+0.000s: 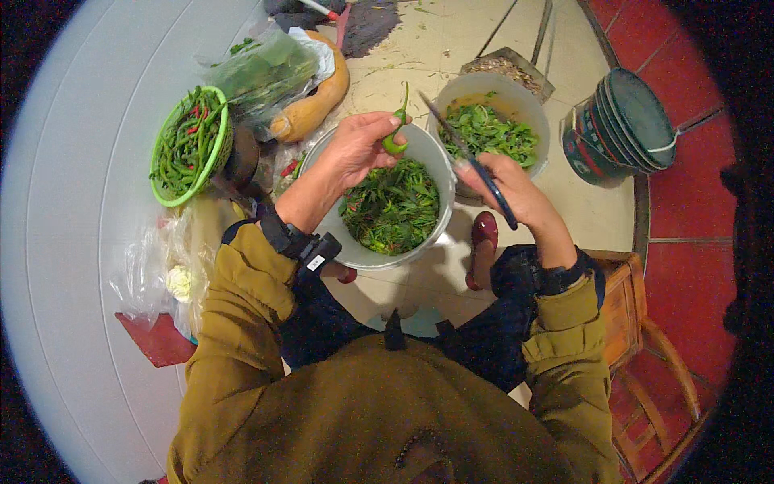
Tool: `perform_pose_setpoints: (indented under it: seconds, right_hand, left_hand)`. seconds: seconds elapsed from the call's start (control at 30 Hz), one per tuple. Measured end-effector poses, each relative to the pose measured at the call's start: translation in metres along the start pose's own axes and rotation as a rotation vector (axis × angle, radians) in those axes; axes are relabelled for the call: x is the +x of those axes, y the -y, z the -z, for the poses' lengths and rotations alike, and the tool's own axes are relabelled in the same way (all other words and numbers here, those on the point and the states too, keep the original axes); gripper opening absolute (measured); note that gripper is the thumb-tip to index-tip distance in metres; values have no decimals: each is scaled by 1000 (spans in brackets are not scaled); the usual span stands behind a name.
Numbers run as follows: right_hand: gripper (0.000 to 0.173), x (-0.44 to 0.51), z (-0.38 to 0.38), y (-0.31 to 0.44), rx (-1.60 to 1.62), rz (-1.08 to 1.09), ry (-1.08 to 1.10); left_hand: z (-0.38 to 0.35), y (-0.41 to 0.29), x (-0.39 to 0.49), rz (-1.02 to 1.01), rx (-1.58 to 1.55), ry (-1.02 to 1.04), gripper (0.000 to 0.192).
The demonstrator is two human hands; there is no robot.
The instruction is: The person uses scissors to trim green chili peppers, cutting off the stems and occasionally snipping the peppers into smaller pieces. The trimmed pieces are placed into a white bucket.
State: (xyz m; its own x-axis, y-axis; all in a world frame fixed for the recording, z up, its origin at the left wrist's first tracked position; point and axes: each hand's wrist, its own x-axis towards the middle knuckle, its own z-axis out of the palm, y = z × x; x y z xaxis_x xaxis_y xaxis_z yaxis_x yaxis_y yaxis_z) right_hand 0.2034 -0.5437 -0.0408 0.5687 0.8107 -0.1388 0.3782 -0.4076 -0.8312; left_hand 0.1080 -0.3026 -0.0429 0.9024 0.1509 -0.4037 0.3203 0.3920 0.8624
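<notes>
Between the thumb and fingers of my left hand [361,144] is a green chili pepper [396,138], its thin stem end pointing up. My right hand [508,184] grips a knife [468,151] by its dark handle, the blade slanting up and left. Both hands are above or beside a large pale bucket [447,212] that holds cut green leaves and peppers [390,209] with a few red bits. Just beyond my right hand, a second whitish bucket [537,115] contains leafy greens [493,134] above a brownish layer.
At the left stands a green basket [225,145] of green and red chilies. Near it lie plastic bags [266,78] and a long orange squash [320,109]. Stacked dark buckets [617,130] are at the right, a wooden chair [629,302] below them. A long-handled dustpan [544,88] holds debris.
</notes>
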Motion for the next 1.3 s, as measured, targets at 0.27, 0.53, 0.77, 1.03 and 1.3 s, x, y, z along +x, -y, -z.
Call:
perform_pose_setpoints:
  seconds: [0.27,0.53,0.77,1.03,1.3]
  right_hand:
    - [62,-12,11,-1,-9,-98,-77]
    - [68,-19,20,-12,39,-167,-150]
    - [70,-19,17,-21,84,-236,-114]
    - [56,-5,0,-35,162,-199,-146]
    - [50,9,-13,-6,502,-371,-128]
  left_hand:
    - [-40,-5,21,-23,108,36,29]
    - [-66,-14,42,50,137,122,29]
    - [-64,2,64,91,261,90,27]
    - [-34,7,54,143,348,72,25]
    - [127,-21,1,6,326,-250,19]
